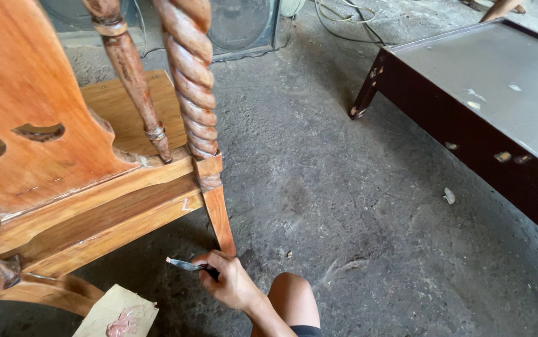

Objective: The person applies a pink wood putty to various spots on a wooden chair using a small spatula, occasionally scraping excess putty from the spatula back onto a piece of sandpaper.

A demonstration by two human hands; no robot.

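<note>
My right hand (230,282) is low near the floor, closed around the dark handle of a small putty knife (183,264) whose thin metal blade points left. The hand sits right beside the foot of a reddish wooden chair's leg (220,217). Above that leg rises a twisted rope-shaped post (191,81), with a thinner turned spindle (133,75) next to it. A scrap of cardboard (103,311) carrying a smear of pinkish filler (122,322) lies on the floor just left of the blade. My left hand is out of view.
My bare knee (294,298) is bent under the hand. A low dark table (487,93) with chipped paint stands at the right on the concrete floor (344,206). A speaker box (241,25) and loose cables (344,15) lie at the back.
</note>
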